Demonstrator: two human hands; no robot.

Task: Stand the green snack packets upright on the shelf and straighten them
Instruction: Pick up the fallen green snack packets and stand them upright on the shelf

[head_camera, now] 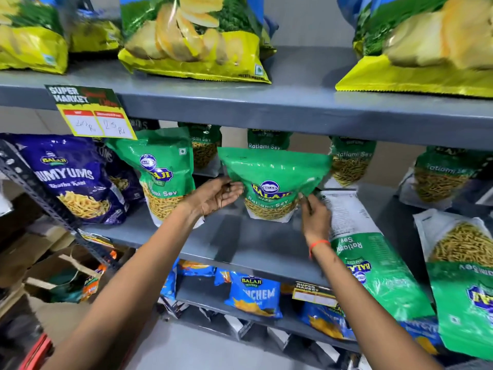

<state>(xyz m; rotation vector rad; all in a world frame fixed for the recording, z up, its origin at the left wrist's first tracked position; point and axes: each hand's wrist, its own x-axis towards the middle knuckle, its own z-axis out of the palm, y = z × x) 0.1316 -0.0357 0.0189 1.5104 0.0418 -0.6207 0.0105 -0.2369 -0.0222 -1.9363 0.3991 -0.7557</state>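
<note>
Your left hand (213,194) lies spread against one edge of the green packet (272,180) while your right hand (314,212) pinches its other edge; it stands upright between them, label facing you, top bent forward, on the grey shelf (240,244); more packets stand behind

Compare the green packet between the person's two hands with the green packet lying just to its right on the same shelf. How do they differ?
The held packet stands upright; the lying packet is flat, its printing upside down to the camera. The held packet has the left hand and right hand at its sides; nothing touches the lying packet. Its top overhangs the shelf edge. Both read Balaji Ratlami Sev.
</note>
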